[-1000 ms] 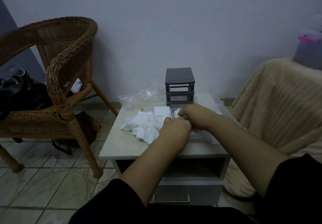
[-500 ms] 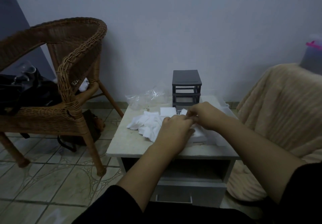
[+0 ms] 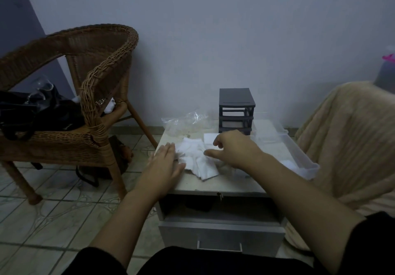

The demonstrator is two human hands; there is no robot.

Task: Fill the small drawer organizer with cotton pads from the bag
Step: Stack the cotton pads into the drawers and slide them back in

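Both hands have parted: left hand flat, fingers spread, at the counter's left edge; right hand loosely spread, empty, directly over the cotton pads.

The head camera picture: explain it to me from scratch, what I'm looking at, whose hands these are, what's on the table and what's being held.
There is no machine here. A person wears a camera on the head, so you look down along their own arms. The left hand lies flat and open at the edge of a pile of white cotton pads on a small table. The right hand hovers open over the pile, fingers spread. Neither hand holds anything. Behind the pile lies a crumpled clear bag, and beside it stands a small dark drawer organizer. A clear plastic tray sits on the table's right side. A wicker chair stands to the left.
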